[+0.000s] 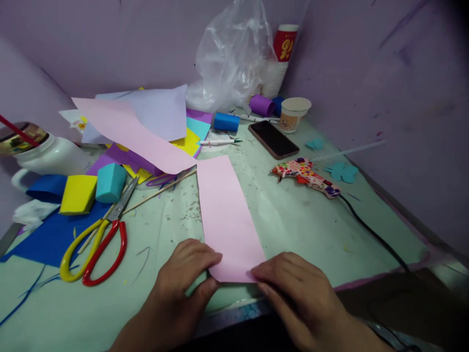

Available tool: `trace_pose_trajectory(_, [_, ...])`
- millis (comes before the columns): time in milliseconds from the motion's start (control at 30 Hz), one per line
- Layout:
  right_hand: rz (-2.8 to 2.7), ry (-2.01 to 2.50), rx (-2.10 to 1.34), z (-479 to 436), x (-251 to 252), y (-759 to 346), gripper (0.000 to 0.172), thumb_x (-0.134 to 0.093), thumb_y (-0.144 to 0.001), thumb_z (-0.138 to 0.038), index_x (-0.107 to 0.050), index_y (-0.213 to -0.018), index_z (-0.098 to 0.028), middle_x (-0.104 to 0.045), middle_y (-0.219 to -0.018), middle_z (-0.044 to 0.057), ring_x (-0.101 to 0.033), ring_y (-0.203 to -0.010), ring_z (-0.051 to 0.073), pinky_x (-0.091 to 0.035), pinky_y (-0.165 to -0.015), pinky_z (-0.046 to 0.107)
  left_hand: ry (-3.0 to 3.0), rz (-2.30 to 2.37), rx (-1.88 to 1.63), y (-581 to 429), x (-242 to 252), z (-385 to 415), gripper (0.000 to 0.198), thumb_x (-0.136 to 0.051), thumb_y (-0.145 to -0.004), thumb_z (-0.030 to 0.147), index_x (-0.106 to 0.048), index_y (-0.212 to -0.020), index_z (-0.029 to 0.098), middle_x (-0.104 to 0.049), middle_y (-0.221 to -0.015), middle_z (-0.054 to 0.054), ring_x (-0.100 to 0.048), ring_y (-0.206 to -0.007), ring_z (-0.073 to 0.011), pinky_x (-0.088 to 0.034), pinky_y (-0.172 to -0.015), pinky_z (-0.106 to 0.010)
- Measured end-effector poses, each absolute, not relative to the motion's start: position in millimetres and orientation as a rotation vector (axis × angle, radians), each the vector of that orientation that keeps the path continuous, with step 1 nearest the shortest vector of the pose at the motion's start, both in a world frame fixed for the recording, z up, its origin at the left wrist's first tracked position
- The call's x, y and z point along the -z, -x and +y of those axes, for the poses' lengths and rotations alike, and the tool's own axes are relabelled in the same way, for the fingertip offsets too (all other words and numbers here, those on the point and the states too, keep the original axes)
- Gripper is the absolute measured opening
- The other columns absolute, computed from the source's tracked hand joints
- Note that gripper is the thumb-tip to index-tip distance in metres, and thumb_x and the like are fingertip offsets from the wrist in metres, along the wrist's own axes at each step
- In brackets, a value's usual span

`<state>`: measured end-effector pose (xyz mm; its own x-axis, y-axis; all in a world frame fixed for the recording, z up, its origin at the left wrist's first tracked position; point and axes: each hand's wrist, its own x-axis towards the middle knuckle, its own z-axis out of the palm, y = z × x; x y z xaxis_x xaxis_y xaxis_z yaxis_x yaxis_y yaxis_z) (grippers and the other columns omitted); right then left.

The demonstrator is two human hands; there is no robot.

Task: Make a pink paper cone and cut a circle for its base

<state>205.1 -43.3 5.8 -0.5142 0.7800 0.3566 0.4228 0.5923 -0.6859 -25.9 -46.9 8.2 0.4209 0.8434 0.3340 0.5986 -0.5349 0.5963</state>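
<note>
A strip of pink paper [229, 215] lies lengthwise on the table in front of me, its near edge slightly lifted. My left hand [186, 274] pinches the near left corner between thumb and fingers. At the near right corner, my right hand [293, 288] grips the same paper with thumb and fingertips. Left of the strip lie scissors [116, 212] with one yellow and one red handle, blades pointing away. A flower-patterned glue gun [308, 178] rests to the right, its nozzle toward the strip.
Small folded paper pieces, yellow [78, 194] and turquoise [111, 183], stand at the left by a white mug [58, 154]. Behind are coloured sheets [146, 110], a plastic bag [234, 54], a phone [273, 139] and a paper cup [294, 115]. The glue gun's black cord [370, 230] runs off the right edge.
</note>
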Motion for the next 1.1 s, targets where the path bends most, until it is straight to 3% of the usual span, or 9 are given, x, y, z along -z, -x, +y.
trace_pose_trajectory(167, [-2.148,0.977,-0.763,-48,-4,-206,0.022,-0.053,-0.081,-0.007,-0.059,-0.1,-0.017,-0.066,-0.076,0.005,-0.058,-0.067,0.016,-0.047,-0.059,0.029,-2.205,1.198,-0.922,21,-13,-43,0.013,-0.057,-0.08,0.011,-0.059,-0.089,0.02,-0.07,-0.086,-0.003,-0.063,-0.087,-0.0175,-0.05,-0.08,-0.032])
trace_pose_trajectory(400, [-2.093,0.99,-0.681,-52,-1,-208,0.025,-0.055,-0.078,-0.006,-0.054,-0.099,-0.021,-0.066,-0.075,0.004,-0.061,-0.064,0.016,-0.049,-0.058,0.027,-2.227,1.353,-0.966,7,-12,-38,0.012,-0.052,-0.082,0.01,-0.058,-0.074,0.016,-0.065,-0.069,-0.004,-0.061,-0.07,-0.0165,-0.047,-0.066,-0.032])
trace_pose_trajectory(567, [-2.238,0.918,-0.387,-49,-3,-204,0.035,-0.05,-0.076,-0.005,-0.054,-0.108,-0.019,-0.067,-0.108,0.013,-0.063,-0.091,0.022,-0.052,-0.075,0.036,-2.241,1.533,-0.9,-1,-9,-37,0.02,-0.051,-0.084,0.016,-0.057,-0.065,0.016,-0.062,-0.062,-0.004,-0.057,-0.062,-0.0166,-0.044,-0.059,-0.032])
trace_pose_trajectory(700, [-2.372,0.824,-0.275,-40,-4,-195,0.037,-0.047,-0.081,-0.01,-0.056,-0.116,-0.015,-0.067,-0.115,0.009,-0.061,-0.092,0.023,-0.046,-0.087,0.043,-2.248,1.552,-0.853,-2,-10,-37,0.021,-0.049,-0.084,0.015,-0.056,-0.064,0.018,-0.062,-0.062,-0.004,-0.056,-0.061,-0.0157,-0.045,-0.06,-0.031])
trace_pose_trajectory(767, [-2.36,0.805,-0.253,-35,-3,-191,0.035,-0.049,-0.081,-0.011,-0.058,-0.116,-0.013,-0.069,-0.112,0.006,-0.061,-0.088,0.022,-0.042,-0.089,0.042,-2.238,1.579,-0.842,-2,-10,-36,0.02,-0.049,-0.083,0.015,-0.055,-0.064,0.018,-0.061,-0.062,-0.003,-0.056,-0.061,-0.0156,-0.045,-0.059,-0.03])
trace_pose_trajectory(867, [-2.331,0.826,-0.259,-31,-3,-188,0.03,-0.052,-0.081,-0.01,-0.062,-0.109,-0.014,-0.071,-0.105,0.004,-0.059,-0.084,0.021,-0.038,-0.091,0.042,-2.178,1.606,-0.912,0,-10,-36,0.005,-0.054,-0.08,0.014,-0.058,-0.08,0.017,-0.065,-0.074,-0.005,-0.059,-0.071,-0.0167,-0.049,-0.065,-0.03])
trace_pose_trajectory(933, [-2.329,0.852,-0.284,-30,-4,-187,0.027,-0.054,-0.081,-0.011,-0.063,-0.105,-0.016,-0.072,-0.1,0.003,-0.059,-0.082,0.02,-0.037,-0.092,0.042,-2.13,1.566,-0.949,3,-9,-36,0.011,-0.056,-0.08,0.013,-0.059,-0.09,0.016,-0.066,-0.085,-0.006,-0.061,-0.08,-0.0165,-0.051,-0.072,-0.029])
trace_pose_trajectory(1100, [-2.261,0.885,-0.373,-28,-6,-186,0.024,-0.057,-0.08,-0.013,-0.063,-0.103,-0.017,-0.071,-0.089,0.003,-0.058,-0.079,0.019,-0.039,-0.091,0.042,-2.162,1.37,-0.924,11,-9,-37,0.012,-0.058,-0.079,0.011,-0.062,-0.085,0.021,-0.067,-0.087,-0.002,-0.062,-0.085,-0.0157,-0.051,-0.076,-0.03])
